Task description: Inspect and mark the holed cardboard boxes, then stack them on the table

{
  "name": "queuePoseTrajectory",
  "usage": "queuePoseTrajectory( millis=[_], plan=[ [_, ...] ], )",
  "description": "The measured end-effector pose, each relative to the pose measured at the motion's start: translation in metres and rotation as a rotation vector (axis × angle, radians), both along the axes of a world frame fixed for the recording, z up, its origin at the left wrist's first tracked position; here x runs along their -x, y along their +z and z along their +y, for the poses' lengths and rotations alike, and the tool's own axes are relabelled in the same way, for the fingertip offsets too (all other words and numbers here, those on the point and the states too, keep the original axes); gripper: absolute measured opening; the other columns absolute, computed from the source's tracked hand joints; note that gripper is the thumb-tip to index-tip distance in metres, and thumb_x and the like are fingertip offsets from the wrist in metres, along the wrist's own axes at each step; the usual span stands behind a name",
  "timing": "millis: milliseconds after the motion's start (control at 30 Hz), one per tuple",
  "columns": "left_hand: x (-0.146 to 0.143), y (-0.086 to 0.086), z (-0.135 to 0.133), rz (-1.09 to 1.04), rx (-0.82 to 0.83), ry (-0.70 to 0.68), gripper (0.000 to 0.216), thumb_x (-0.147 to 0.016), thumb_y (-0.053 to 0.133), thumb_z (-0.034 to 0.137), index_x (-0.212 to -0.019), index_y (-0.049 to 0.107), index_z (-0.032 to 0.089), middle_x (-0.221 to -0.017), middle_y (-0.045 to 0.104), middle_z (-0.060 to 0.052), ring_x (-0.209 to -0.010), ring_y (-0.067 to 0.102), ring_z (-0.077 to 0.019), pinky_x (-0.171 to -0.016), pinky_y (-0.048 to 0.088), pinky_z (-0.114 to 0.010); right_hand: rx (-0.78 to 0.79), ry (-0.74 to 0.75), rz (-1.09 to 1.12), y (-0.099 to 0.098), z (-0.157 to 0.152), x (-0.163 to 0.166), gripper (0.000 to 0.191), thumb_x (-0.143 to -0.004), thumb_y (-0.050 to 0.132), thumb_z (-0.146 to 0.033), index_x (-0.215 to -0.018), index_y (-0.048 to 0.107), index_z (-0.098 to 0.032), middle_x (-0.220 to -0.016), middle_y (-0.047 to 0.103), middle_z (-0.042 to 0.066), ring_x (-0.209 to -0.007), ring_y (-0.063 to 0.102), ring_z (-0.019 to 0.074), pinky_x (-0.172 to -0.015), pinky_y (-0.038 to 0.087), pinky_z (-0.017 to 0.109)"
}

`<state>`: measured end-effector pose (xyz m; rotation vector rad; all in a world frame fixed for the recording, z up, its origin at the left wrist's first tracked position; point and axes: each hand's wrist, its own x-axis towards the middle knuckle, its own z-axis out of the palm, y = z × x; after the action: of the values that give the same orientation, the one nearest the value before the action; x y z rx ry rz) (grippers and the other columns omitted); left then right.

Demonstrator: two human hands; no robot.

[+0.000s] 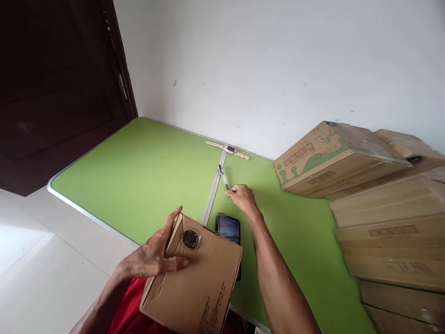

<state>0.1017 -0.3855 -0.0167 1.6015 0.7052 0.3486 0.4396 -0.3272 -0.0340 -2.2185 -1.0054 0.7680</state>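
My left hand [155,255] grips a brown cardboard box [208,273] at its left side, thumb on the top face and fingers along the far edge. A dark round hole [191,239] with scribbled lines around it shows near the box's upper left corner. On the green table, my right hand [241,197] is closed on the near end of a pen [224,178], whose dark capped end points away from me. A smartphone [230,228] with a lit screen lies partly under the box, its lower part hidden.
A pink-strapped watch [230,149] lies at the back edge of the green table [146,171], against the white wall. Several cardboard cartons [313,162] are stacked along the right side. A dark door [59,83] stands at the left, above a pale tiled floor [45,250].
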Motion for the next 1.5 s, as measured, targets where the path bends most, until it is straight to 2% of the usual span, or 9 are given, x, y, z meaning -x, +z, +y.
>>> queuePoseTrajectory(
  millis=[133, 233, 333, 433, 600, 833, 1000, 1300, 1500],
  plan=[
    [0.003, -0.008, -0.001, -0.067, 0.172, -0.046, 0.122, -0.096, 0.081, 0.039, -0.177, -0.01, 0.03, -0.174, 0.044, -0.015, -0.161, 0.043, -0.035, -0.133, 0.034, -0.054, -0.256, -0.066, 0.245, 0.021, -0.046, 0.011, 0.035, -0.094, 0.072, -0.051, -0.076, 0.06, -0.023, -0.061, 0.058, -0.004, -0.053, 0.059, 0.0153, -0.051, 0.046, 0.029],
    [0.002, -0.008, -0.002, -0.096, 0.269, -0.035, 0.121, -0.097, 0.081, 0.043, -0.177, -0.008, 0.032, -0.168, 0.052, -0.016, -0.156, 0.05, -0.0368, -0.128, 0.043, -0.057, -0.53, -0.085, 0.441, 0.04, -0.098, 0.041, 0.036, -0.091, 0.069, -0.062, -0.088, 0.063, -0.026, -0.076, 0.071, 0.001, -0.068, 0.071, 0.0194, -0.06, 0.058, 0.032],
    [0.0, -0.007, -0.003, -0.1, 0.293, -0.025, 0.121, -0.096, 0.082, 0.044, -0.177, -0.007, 0.032, -0.17, 0.05, -0.016, -0.156, 0.049, -0.0377, -0.126, 0.045, -0.057, -0.707, 0.047, 0.674, 0.044, -0.143, 0.089, 0.023, -0.093, 0.08, -0.049, -0.095, 0.078, -0.026, -0.085, 0.079, 0.005, -0.077, 0.075, 0.0206, -0.063, 0.064, 0.033],
    [-0.001, -0.007, -0.005, -0.095, 0.258, -0.014, 0.118, -0.096, 0.082, 0.042, -0.178, -0.003, 0.035, -0.175, 0.044, -0.013, -0.162, 0.04, -0.037, -0.128, 0.043, -0.056, -0.779, 0.114, 0.586, 0.035, -0.164, 0.131, 0.01, -0.097, 0.08, -0.035, -0.104, 0.084, -0.03, -0.1, 0.081, 0.005, -0.086, 0.076, 0.0195, -0.069, 0.066, 0.03],
    [-0.002, -0.005, -0.012, -0.064, 0.186, -0.011, 0.119, -0.097, 0.081, 0.041, -0.177, -0.007, 0.035, -0.18, 0.036, -0.012, -0.165, 0.035, -0.0364, -0.13, 0.039, -0.055, -0.814, 0.091, 0.514, 0.021, -0.166, 0.153, 0.011, -0.1, 0.076, -0.029, -0.109, 0.082, -0.033, -0.109, 0.082, 0.002, -0.104, 0.081, 0.0206, -0.095, 0.067, 0.033],
    [-0.002, -0.002, -0.014, 0.042, 0.016, 0.017, 0.119, -0.093, 0.083, 0.05, -0.178, 0.001, 0.034, -0.184, 0.025, -0.012, -0.169, 0.022, -0.0405, -0.136, 0.023, -0.061, -0.806, 0.131, 0.416, 0.011, -0.168, 0.151, 0.011, -0.102, 0.074, -0.028, -0.111, 0.079, -0.03, -0.113, 0.083, 0.005, -0.106, 0.081, 0.0212, -0.096, 0.068, 0.032],
    [-0.002, 0.002, -0.014, 0.047, 0.054, 0.019, 0.118, -0.095, 0.082, 0.045, -0.178, -0.001, 0.035, -0.184, 0.025, -0.012, -0.169, 0.022, -0.0413, -0.135, 0.027, -0.062, -0.748, 0.215, 0.316, 0.008, -0.169, 0.148, 0.012, -0.104, 0.07, -0.029, -0.113, 0.077, -0.028, -0.113, 0.081, 0.007, -0.111, 0.078, 0.0243, -0.101, 0.065, 0.039],
    [-0.005, 0.004, -0.016, -0.069, 0.17, 0.015, 0.118, -0.097, 0.08, 0.049, -0.178, -0.003, 0.034, -0.179, 0.037, -0.013, -0.162, 0.042, -0.0367, -0.128, 0.043, -0.053, -0.637, 0.217, 0.221, 0.018, -0.183, 0.12, 0.017, -0.105, 0.066, -0.04, -0.096, 0.07, -0.026, -0.081, 0.068, 0.0, -0.066, 0.063, 0.0145, -0.059, 0.052, 0.024],
    [-0.003, 0.002, -0.017, -0.041, 0.187, 0.031, 0.121, -0.094, 0.081, 0.057, -0.178, -0.004, 0.033, -0.18, 0.034, -0.014, -0.162, 0.041, -0.0385, -0.13, 0.041, -0.057, -0.662, 0.194, 0.235, 0.025, -0.157, 0.113, 0.024, -0.105, 0.066, -0.048, -0.098, 0.066, -0.025, -0.078, 0.064, 0.0, -0.067, 0.064, 0.0152, -0.062, 0.054, 0.026]
  ],
)
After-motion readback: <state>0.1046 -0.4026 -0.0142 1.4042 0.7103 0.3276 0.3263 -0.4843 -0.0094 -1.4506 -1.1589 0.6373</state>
